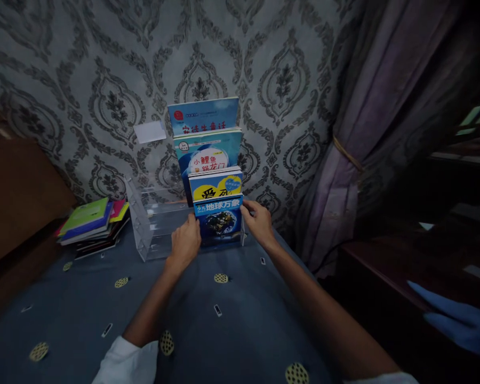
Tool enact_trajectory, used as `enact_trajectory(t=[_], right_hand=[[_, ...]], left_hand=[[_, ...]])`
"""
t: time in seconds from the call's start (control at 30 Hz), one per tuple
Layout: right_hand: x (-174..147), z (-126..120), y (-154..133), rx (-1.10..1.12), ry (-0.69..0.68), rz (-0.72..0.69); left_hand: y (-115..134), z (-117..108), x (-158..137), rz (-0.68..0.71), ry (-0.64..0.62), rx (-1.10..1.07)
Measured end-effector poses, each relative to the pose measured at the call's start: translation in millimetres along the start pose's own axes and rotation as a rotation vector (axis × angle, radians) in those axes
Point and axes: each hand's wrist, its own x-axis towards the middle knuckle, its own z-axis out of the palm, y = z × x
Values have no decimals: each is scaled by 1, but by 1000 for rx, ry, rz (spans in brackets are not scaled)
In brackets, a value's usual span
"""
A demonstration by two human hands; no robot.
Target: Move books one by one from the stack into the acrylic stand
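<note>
A dark blue book [220, 224] with the Earth on its cover stands upright in the front tier of a clear acrylic book rack [152, 226]. My left hand [186, 237] is closed at its left edge, and my right hand [258, 220] grips its upper right edge. Behind it, rising in steps, are a blue and yellow book [216, 185], a teal book [184, 168] with a white oval on its cover, and a tall light blue book [204, 113]. The inner fingers of my left hand are partly hidden.
A stack of colourful books [90, 221] lies left of the rack. Brown box-like furniture [24, 197] stands at far left. The patterned wall [116, 80] is behind, with a tied purple curtain [344, 160] at right. A blue patterned cloth [192, 330] covers the surface.
</note>
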Motion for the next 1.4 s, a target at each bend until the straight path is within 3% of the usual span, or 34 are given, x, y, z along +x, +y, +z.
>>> enact_trajectory(t=[0.5,0.83,1.17,1.27,1.4], right_hand=[[5,-15,-21,43,32,13],[7,-23,-42,159,232,-3],[1,-38,-78,239,248,-135],[-8,-37,-96,265,218,-173],[-39,-14,-120,240,17,-220]], left_hand=[[-1,-27,-6,2,141,-92],[-6,-45,-15,126,226,-223],[-7,-53,-20,200,308,-289],[-16,-56,-18,187,310,-301],[-50,-55,-11,101,336,-259]])
